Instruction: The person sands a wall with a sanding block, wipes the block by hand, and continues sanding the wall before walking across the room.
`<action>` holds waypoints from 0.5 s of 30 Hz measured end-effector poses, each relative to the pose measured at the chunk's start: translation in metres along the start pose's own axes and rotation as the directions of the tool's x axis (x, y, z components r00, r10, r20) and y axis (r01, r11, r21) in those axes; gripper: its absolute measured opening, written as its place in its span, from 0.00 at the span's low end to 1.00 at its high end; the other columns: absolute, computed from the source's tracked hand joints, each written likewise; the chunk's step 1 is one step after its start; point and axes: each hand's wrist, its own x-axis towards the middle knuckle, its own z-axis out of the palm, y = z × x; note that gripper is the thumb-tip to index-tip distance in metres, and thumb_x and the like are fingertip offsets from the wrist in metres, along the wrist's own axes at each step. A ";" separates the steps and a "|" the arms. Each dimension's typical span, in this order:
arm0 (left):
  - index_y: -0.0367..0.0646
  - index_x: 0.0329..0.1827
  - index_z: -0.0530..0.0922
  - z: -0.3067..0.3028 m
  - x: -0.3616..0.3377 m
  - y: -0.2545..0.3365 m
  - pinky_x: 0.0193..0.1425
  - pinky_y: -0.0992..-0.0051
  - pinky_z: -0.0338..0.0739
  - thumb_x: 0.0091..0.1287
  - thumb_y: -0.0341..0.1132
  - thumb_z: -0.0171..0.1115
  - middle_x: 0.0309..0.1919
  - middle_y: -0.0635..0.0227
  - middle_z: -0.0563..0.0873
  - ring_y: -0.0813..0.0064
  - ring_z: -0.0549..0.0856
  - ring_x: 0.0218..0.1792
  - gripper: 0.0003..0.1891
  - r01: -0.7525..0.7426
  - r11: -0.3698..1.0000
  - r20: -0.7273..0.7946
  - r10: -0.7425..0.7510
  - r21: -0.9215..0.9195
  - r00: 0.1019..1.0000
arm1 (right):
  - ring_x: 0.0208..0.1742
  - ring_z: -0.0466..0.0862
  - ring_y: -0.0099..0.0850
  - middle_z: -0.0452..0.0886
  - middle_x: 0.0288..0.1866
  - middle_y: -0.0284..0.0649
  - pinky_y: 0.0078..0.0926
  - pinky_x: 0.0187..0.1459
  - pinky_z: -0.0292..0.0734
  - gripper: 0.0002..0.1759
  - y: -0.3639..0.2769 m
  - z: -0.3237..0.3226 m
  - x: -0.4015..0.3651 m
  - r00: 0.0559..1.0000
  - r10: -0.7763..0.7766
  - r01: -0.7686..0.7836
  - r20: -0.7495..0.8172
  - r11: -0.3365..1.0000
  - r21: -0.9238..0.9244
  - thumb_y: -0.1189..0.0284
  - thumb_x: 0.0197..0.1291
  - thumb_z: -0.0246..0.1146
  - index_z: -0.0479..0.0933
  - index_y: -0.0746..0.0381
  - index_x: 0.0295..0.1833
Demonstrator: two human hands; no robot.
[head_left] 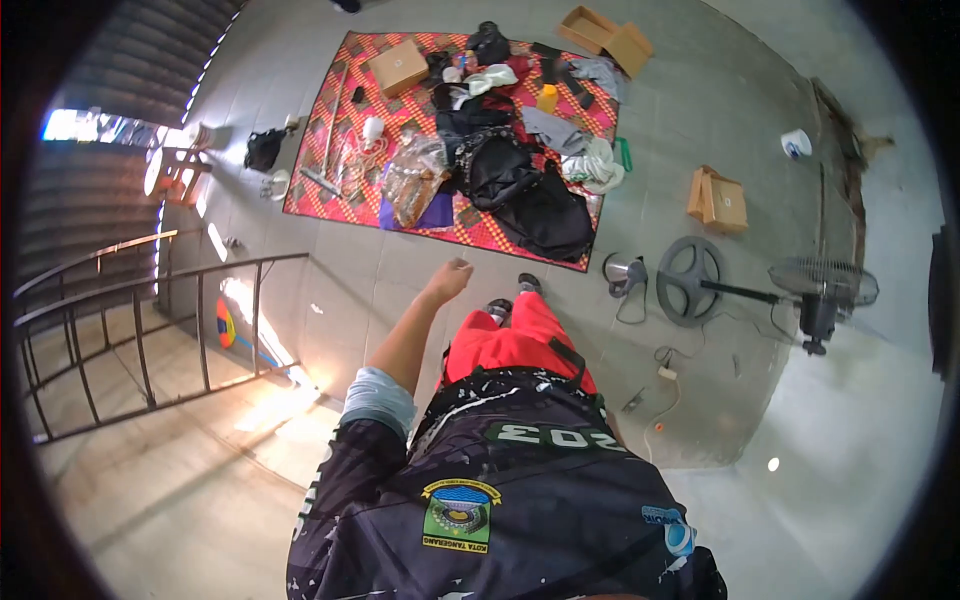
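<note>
My left hand [452, 281] is held out in front of my red trousers [500, 345], above the tiled floor. Its fingers look loosely curled in, and nothing shows in them. It touches nothing; the near edge of a red patterned mat [470, 236] lies just beyond it. On that mat are a black bag [545, 215] and a clear plastic bag of brownish contents [415, 180]. My right hand is out of sight, with its arm hidden beside my body.
Metal railing [150, 340] stands at the left. To the right are a standing fan [822, 290], a steel kettle [624, 272], a power cable [668, 385] and a cardboard box [718, 200]. Another open box [605, 38] lies beyond the mat. A cardboard box [398, 67] sits on it.
</note>
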 end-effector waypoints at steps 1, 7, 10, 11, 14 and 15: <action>0.38 0.61 0.79 0.010 0.012 -0.013 0.48 0.65 0.80 0.74 0.50 0.58 0.46 0.63 0.88 0.70 0.85 0.43 0.24 -0.062 0.997 -0.026 0.064 0.045 0.998 | 0.47 0.87 0.37 0.85 0.50 0.38 0.42 0.43 0.79 0.23 0.000 -0.018 -0.006 0.985 0.148 -0.148 0.093 0.989 -0.013 0.48 0.72 0.56 0.79 0.54 0.57; 0.31 0.58 0.82 0.035 -0.043 -0.033 0.56 0.64 0.80 0.70 0.46 0.58 0.49 0.53 0.90 0.59 0.88 0.49 0.25 -0.007 0.977 -0.169 0.043 0.211 0.985 | 0.42 0.86 0.36 0.84 0.44 0.38 0.42 0.38 0.78 0.20 -0.021 -0.157 0.027 0.862 0.485 -0.503 0.149 0.855 0.123 0.50 0.72 0.58 0.80 0.54 0.53; 0.33 0.56 0.84 0.027 -0.085 -0.056 0.66 0.60 0.77 0.66 0.46 0.58 0.52 0.41 0.88 0.48 0.86 0.59 0.26 0.223 0.974 -0.196 -0.211 0.041 0.958 | 0.40 0.85 0.36 0.84 0.40 0.39 0.41 0.35 0.77 0.18 0.022 -0.241 0.080 0.842 0.521 -0.528 0.142 0.741 0.415 0.52 0.73 0.58 0.80 0.54 0.51; 0.33 0.54 0.85 0.026 -0.091 -0.075 0.64 0.60 0.79 0.65 0.45 0.58 0.49 0.42 0.89 0.49 0.87 0.57 0.24 0.291 0.953 -0.249 -0.263 0.080 0.932 | 0.39 0.85 0.36 0.84 0.39 0.39 0.41 0.34 0.77 0.17 0.024 -0.266 0.094 0.839 0.525 -0.519 0.142 0.693 0.501 0.52 0.73 0.58 0.80 0.54 0.51; 0.33 0.48 0.86 0.020 -0.114 -0.106 0.60 0.60 0.81 0.63 0.43 0.57 0.43 0.43 0.90 0.50 0.89 0.51 0.22 0.359 0.933 -0.317 -0.345 -0.015 0.883 | 0.49 0.87 0.40 0.85 0.55 0.42 0.42 0.46 0.80 0.23 -0.199 -0.331 0.157 0.743 0.665 -0.456 -0.078 0.588 0.668 0.51 0.71 0.57 0.74 0.56 0.60; 0.33 0.45 0.87 0.017 -0.119 -0.109 0.57 0.61 0.82 0.62 0.43 0.58 0.40 0.44 0.91 0.51 0.90 0.48 0.21 0.346 0.930 -0.320 -0.367 -0.120 0.874 | 0.49 0.87 0.40 0.85 0.56 0.42 0.42 0.46 0.80 0.23 -0.229 -0.341 0.179 0.772 0.627 -0.410 -0.102 0.614 0.674 0.53 0.71 0.58 0.73 0.57 0.62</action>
